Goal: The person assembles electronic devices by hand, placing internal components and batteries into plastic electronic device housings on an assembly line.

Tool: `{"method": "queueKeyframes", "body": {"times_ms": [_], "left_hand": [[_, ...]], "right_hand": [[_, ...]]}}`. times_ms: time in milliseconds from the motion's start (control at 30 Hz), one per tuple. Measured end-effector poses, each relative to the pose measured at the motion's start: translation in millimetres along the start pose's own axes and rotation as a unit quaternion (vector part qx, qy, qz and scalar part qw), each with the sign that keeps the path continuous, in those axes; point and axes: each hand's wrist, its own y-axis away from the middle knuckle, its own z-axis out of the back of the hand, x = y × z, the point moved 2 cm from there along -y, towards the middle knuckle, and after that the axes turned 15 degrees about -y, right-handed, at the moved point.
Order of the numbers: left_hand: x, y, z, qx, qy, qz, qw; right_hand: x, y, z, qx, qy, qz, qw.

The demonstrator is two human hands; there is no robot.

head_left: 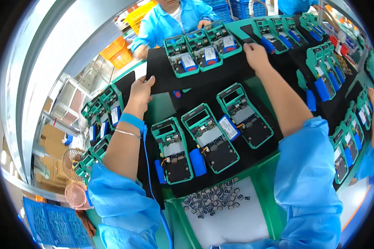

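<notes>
Left hand (142,88) and right hand (257,57) pinch opposite edges of the black mat (226,71), presumably keeping its three green cases (200,52) level; three open cases (210,139) lie on its near side.

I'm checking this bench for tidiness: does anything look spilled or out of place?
Nothing looks clearly damaged. One spot looks untidy: small dark parts lie in a loose heap on the white surface at bottom centre, unlike the rowed green-cased devices, though possibly on purpose.
</notes>
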Motion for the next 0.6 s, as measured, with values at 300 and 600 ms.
{"method": "queueKeyframes", "body": {"times_ms": [300,600], "left_hand": [[10,145,43,0.065,0.135,0.049,0.988],[35,245,13,0.046,0.304,0.058,0.95]], "right_hand": [[97,76,39,0.063,-0.08,-0.065,0.993],[86,137,85,0.12,-0.194,-0.123,0.966]]}}
